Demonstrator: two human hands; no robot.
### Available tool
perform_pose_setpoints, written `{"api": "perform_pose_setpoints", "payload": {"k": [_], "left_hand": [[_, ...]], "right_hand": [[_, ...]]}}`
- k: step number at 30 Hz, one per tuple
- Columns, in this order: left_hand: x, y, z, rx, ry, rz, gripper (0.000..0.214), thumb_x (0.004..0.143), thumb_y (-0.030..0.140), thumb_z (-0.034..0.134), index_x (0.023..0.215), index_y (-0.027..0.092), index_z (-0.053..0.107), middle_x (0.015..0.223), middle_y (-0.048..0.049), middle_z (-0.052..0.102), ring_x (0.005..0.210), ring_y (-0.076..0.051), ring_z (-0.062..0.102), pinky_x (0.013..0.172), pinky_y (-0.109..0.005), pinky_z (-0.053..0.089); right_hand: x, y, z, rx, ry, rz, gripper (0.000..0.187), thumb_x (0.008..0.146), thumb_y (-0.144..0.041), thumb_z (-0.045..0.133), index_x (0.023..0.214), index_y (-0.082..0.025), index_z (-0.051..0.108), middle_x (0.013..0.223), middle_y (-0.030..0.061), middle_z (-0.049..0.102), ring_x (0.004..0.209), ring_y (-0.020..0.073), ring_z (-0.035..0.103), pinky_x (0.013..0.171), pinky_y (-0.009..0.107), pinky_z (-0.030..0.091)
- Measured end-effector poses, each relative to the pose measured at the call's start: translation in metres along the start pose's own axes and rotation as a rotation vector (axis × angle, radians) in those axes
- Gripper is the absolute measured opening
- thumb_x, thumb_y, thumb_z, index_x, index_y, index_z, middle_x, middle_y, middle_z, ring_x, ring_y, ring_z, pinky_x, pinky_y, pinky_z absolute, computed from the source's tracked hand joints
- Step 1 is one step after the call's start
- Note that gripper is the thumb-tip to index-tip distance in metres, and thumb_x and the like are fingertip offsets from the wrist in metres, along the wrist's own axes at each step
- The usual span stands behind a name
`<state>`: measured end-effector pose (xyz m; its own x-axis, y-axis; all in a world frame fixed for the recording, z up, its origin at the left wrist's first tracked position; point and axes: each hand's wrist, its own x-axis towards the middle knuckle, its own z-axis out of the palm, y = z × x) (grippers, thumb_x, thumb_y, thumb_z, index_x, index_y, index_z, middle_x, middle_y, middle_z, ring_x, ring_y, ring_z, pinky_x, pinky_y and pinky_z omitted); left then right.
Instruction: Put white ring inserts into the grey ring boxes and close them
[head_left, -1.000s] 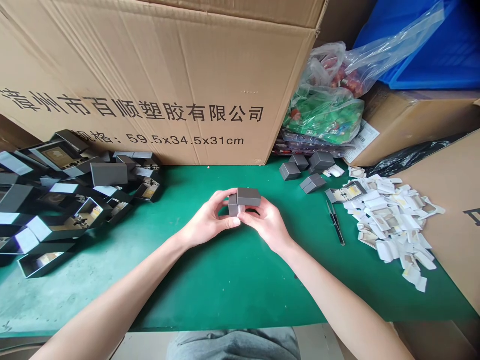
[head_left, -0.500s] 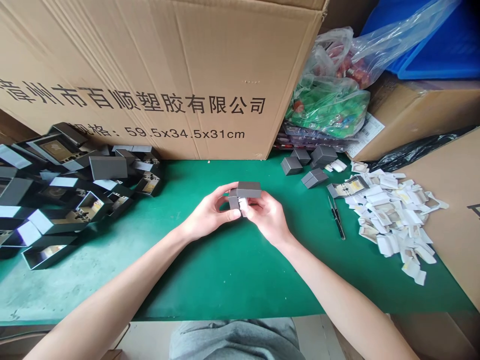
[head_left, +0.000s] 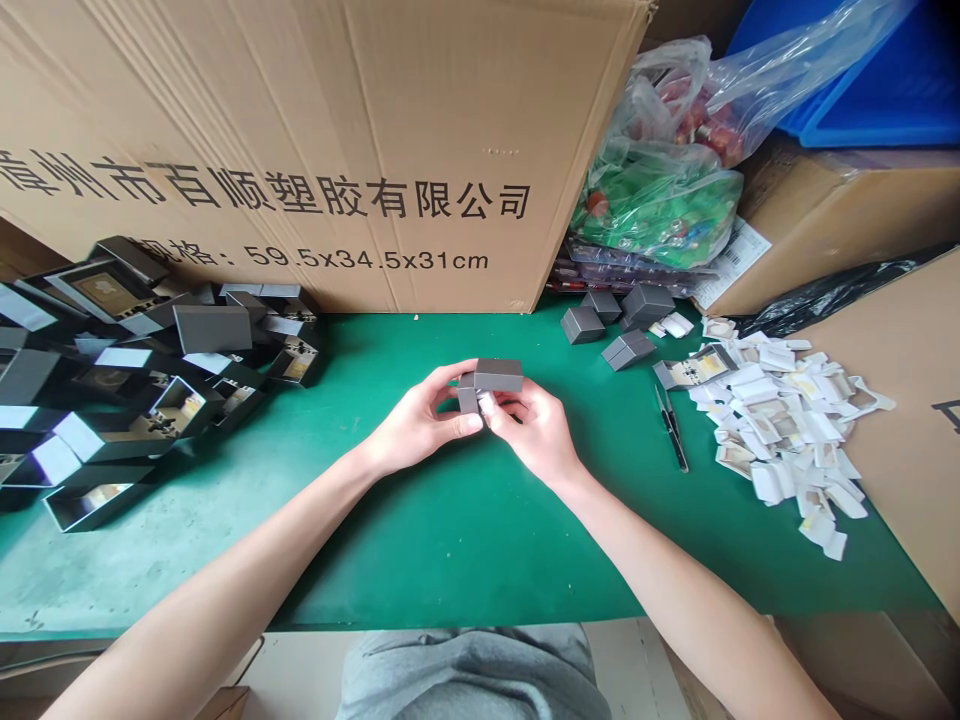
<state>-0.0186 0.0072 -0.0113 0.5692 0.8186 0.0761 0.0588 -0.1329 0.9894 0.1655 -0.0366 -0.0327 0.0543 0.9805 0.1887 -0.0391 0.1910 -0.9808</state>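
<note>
Above the middle of the green table, a small dark grey gift box (head_left: 499, 375) sits between my hands with its lid raised. My left hand (head_left: 420, 425) grips it from the left, thumb across the near side and fingers behind. My right hand (head_left: 536, 425) closes in from the right. Its thumb presses on a small white insert (head_left: 486, 402) at the box opening, and its other fingers curl behind. Most of the insert and the box's inside are hidden by fingers.
Many open grey boxes (head_left: 112, 390) are heaped at the left. Several closed grey boxes (head_left: 628, 350), tweezers (head_left: 671, 430) and a pile of white inserts (head_left: 780, 420) lie at the right. A big cardboard carton (head_left: 315, 120) stands behind, beside bagged green items (head_left: 652, 210).
My right thumb and fingers have shifted slightly at the box opening, and less of the white insert shows. The box stays in both hands, and the view has tilted a little.
</note>
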Motion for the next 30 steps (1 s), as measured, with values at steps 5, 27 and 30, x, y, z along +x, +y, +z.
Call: {"api": "perform_pose_setpoints", "payload": {"k": [5,27,30], "left_hand": [[0.0008,-0.0002,0.0028,0.005,0.006,0.014,0.076,0.078,0.035,0.082,0.144,0.022,0.047,0.149,-0.0152,0.049,0.134,-0.034,0.051,0.103,-0.044,0.053],[0.001,-0.0022,0.0034,0.121,0.021,0.036,0.079,0.078,0.039,0.081,0.146,0.022,0.044,0.15,-0.0165,0.048,0.13,-0.035,0.055,0.097,-0.042,0.057],[0.0007,-0.0024,0.0027,0.091,0.022,0.007,0.082,0.077,0.04,0.081,0.147,0.023,0.043,0.151,-0.016,0.048,0.13,-0.035,0.056,0.094,-0.041,0.059]], "right_hand": [[-0.0033,-0.0024,0.0006,-0.083,0.051,-0.024,0.033,0.083,-0.038,0.071,0.109,-0.018,0.071,0.099,0.0067,0.075,0.083,0.0175,0.068,0.075,0.029,0.057],[-0.001,-0.0023,-0.0039,0.022,-0.03,0.016,0.037,0.081,-0.043,0.075,0.111,-0.02,0.073,0.102,0.006,0.075,0.084,0.0166,0.068,0.076,0.028,0.058],[-0.0008,-0.0027,-0.0032,0.078,-0.026,0.032,0.037,0.08,-0.044,0.076,0.108,-0.019,0.073,0.105,0.0071,0.075,0.091,0.0194,0.07,0.081,0.03,0.059]]}}
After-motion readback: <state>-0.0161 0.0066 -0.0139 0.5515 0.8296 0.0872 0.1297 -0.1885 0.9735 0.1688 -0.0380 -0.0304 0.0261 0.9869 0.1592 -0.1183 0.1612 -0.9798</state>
